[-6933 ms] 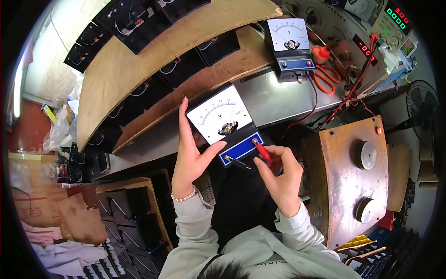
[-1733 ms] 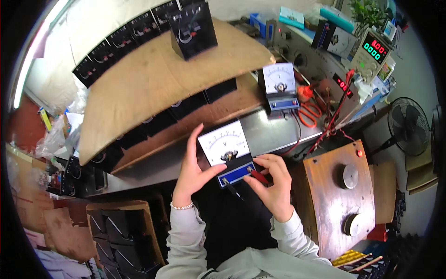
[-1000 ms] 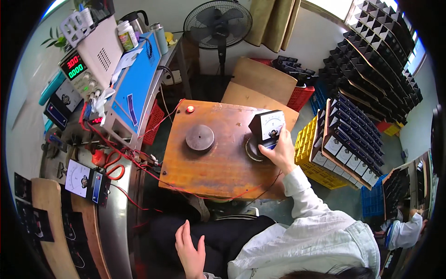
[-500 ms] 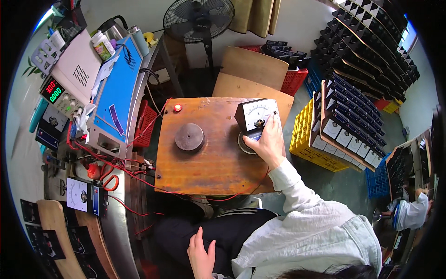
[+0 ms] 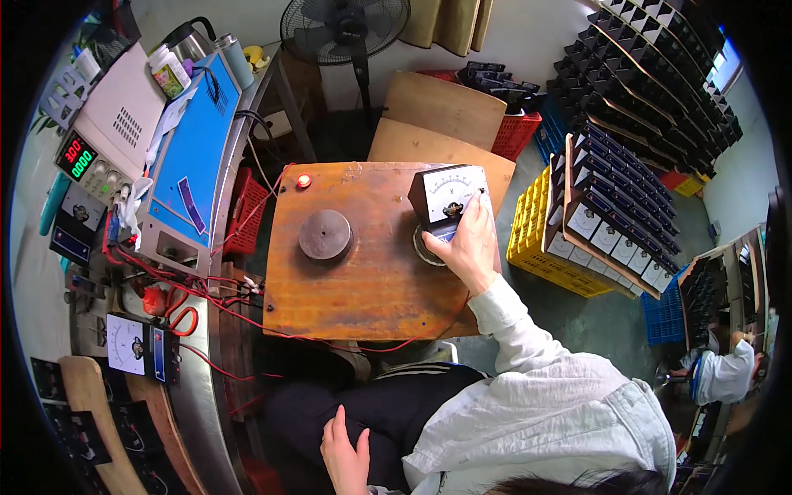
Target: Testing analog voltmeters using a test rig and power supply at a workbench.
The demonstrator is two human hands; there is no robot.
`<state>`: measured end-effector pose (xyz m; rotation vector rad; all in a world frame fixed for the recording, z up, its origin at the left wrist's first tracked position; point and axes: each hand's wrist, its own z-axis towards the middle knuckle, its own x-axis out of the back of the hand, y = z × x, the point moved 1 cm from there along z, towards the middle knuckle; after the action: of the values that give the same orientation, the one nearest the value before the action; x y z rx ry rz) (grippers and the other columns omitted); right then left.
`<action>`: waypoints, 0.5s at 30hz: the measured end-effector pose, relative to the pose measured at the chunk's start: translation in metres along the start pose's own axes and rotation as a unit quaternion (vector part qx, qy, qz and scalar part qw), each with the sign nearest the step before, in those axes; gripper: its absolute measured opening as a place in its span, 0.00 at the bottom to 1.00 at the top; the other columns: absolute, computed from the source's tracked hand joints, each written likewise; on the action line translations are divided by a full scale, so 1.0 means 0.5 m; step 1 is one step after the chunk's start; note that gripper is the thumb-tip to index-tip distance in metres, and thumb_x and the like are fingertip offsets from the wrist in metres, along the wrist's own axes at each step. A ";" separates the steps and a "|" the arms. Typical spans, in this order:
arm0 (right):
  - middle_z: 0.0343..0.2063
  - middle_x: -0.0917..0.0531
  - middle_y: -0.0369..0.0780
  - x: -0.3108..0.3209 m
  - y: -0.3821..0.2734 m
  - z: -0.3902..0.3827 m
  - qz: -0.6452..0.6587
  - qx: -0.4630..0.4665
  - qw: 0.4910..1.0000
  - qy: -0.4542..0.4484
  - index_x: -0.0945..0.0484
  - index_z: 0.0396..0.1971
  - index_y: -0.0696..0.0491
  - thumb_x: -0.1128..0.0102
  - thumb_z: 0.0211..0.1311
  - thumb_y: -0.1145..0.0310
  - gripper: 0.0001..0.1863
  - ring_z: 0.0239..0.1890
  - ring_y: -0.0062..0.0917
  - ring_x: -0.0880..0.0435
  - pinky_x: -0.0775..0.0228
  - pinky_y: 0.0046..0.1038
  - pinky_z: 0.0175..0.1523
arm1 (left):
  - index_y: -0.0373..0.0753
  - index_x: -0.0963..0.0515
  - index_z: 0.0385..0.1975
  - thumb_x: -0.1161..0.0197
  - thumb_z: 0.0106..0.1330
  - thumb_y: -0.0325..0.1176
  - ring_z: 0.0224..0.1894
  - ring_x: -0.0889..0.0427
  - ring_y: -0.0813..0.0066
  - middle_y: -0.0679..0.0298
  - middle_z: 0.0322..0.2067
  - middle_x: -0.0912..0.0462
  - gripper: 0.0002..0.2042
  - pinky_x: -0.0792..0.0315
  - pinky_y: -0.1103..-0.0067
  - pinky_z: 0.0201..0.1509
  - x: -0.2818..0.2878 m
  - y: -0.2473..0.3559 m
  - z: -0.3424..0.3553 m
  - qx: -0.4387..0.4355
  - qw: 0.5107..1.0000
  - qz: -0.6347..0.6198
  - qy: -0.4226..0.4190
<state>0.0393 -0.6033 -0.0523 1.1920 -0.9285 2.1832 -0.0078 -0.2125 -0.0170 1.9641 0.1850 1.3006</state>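
Observation:
My right hand (image 5: 469, 252) is closed around the lower right part of an analog meter (image 5: 450, 183) with a white dial and black case. The meter leans over a round base (image 5: 426, 247) at the right side of the wooden board (image 5: 371, 297); the hand and meter hide most of that base. Toward the left of the board sits a dark round metal disc (image 5: 325, 236). Down by my dark-trousered leg, my left hand (image 5: 345, 454) holds nothing, its fingers stretched out and thumb apart.
A red button (image 5: 304, 181) sits at the board's far left corner, and red wires cross its near edge. On the left bench are a blue instrument (image 5: 186, 173) and another meter (image 5: 128, 342). Stacked meters fill a yellow crate (image 5: 532, 239) at right. A fan (image 5: 346, 33) stands behind.
The whole view has shifted slightly, so everything appears a little further left. My right hand keeps its grip on the meter, at about the same spot over the board.

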 end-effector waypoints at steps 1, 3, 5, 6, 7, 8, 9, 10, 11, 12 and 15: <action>0.60 0.31 0.58 0.001 -0.004 0.000 0.000 -0.002 1.000 -0.004 0.45 0.67 0.71 0.20 0.40 0.46 0.63 0.60 0.49 0.29 0.30 0.44 0.61 | 0.36 0.30 0.65 0.36 0.69 0.35 0.56 0.24 0.42 0.42 0.54 0.23 0.25 0.29 0.63 0.61 0.002 -0.001 -0.005 0.002 1.000 -0.001 0.002; 0.60 0.31 0.58 0.002 -0.012 0.001 -0.001 -0.001 1.000 -0.008 0.45 0.67 0.71 0.20 0.41 0.46 0.62 0.61 0.49 0.29 0.31 0.44 0.62 | 0.36 0.30 0.65 0.36 0.68 0.35 0.57 0.24 0.43 0.43 0.54 0.23 0.26 0.29 0.63 0.62 0.005 -0.004 -0.014 0.025 1.000 0.002 -0.008; 0.61 0.32 0.58 -0.001 -0.008 0.004 -0.003 0.000 1.000 -0.001 0.45 0.67 0.71 0.20 0.41 0.46 0.62 0.62 0.49 0.29 0.31 0.44 0.62 | 0.36 0.31 0.65 0.36 0.68 0.35 0.57 0.24 0.42 0.43 0.54 0.23 0.26 0.29 0.63 0.62 0.002 -0.007 -0.014 0.029 0.999 -0.002 -0.012; 0.61 0.32 0.58 -0.003 -0.006 0.008 -0.004 0.002 1.000 0.000 0.45 0.67 0.71 0.20 0.41 0.46 0.62 0.62 0.49 0.29 0.31 0.44 0.62 | 0.36 0.31 0.65 0.36 0.68 0.35 0.56 0.24 0.42 0.43 0.54 0.23 0.26 0.29 0.63 0.62 0.001 -0.007 -0.014 0.031 0.999 -0.003 -0.015; 0.61 0.32 0.59 -0.006 -0.002 0.008 -0.006 0.005 1.000 0.007 0.45 0.66 0.71 0.20 0.41 0.46 0.62 0.62 0.50 0.30 0.31 0.45 0.62 | 0.36 0.31 0.65 0.36 0.68 0.35 0.56 0.24 0.42 0.43 0.54 0.23 0.26 0.29 0.63 0.62 -0.001 -0.011 -0.015 0.031 0.999 -0.005 -0.015; 0.61 0.32 0.59 -0.005 0.000 0.011 -0.006 0.009 1.000 0.016 0.45 0.66 0.71 0.20 0.41 0.46 0.62 0.62 0.50 0.30 0.32 0.45 0.63 | 0.36 0.31 0.65 0.36 0.68 0.35 0.56 0.24 0.42 0.43 0.54 0.23 0.26 0.29 0.63 0.62 -0.005 -0.014 -0.015 0.033 0.999 -0.006 -0.016; 0.61 0.32 0.59 0.000 0.001 0.016 -0.005 0.011 1.000 0.019 0.45 0.66 0.71 0.20 0.41 0.46 0.62 0.62 0.50 0.30 0.32 0.45 0.63 | 0.36 0.31 0.65 0.36 0.68 0.36 0.56 0.24 0.42 0.43 0.54 0.23 0.26 0.29 0.63 0.62 -0.007 -0.016 -0.016 0.035 0.999 -0.007 -0.017; 0.61 0.32 0.59 0.004 0.000 0.018 -0.004 0.004 1.000 0.008 0.44 0.66 0.71 0.20 0.40 0.46 0.62 0.62 0.50 0.30 0.32 0.45 0.63 | 0.36 0.31 0.65 0.36 0.68 0.36 0.56 0.24 0.42 0.43 0.54 0.23 0.26 0.29 0.63 0.62 -0.008 -0.017 -0.017 0.032 0.999 -0.008 -0.013; 0.61 0.32 0.59 0.008 -0.001 0.022 -0.001 -0.002 1.000 -0.003 0.44 0.66 0.71 0.20 0.40 0.46 0.61 0.62 0.50 0.30 0.32 0.45 0.63 | 0.36 0.31 0.65 0.36 0.68 0.36 0.57 0.24 0.42 0.42 0.54 0.23 0.27 0.29 0.62 0.62 -0.009 -0.017 -0.019 0.042 0.999 -0.008 -0.018; 0.61 0.32 0.59 0.008 0.001 0.024 0.003 0.002 1.000 0.003 0.44 0.66 0.71 0.20 0.40 0.46 0.61 0.62 0.50 0.30 0.32 0.45 0.63 | 0.36 0.31 0.66 0.36 0.68 0.36 0.57 0.24 0.42 0.42 0.54 0.23 0.27 0.29 0.62 0.62 -0.010 -0.018 -0.020 0.052 0.998 -0.009 -0.021; 0.58 0.28 0.60 0.007 -0.016 0.022 0.018 0.005 0.999 -0.047 0.42 0.64 0.71 0.20 0.40 0.45 0.60 0.63 0.50 0.30 0.34 0.44 0.66 | 0.37 0.31 0.66 0.37 0.69 0.39 0.57 0.24 0.42 0.41 0.54 0.23 0.27 0.29 0.61 0.62 -0.014 -0.047 -0.035 0.057 0.998 -0.004 -0.007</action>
<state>0.0488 -0.6058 -0.0425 1.3031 -0.9865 2.1788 -0.0196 -0.1907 -0.0342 2.0654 0.2645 1.2954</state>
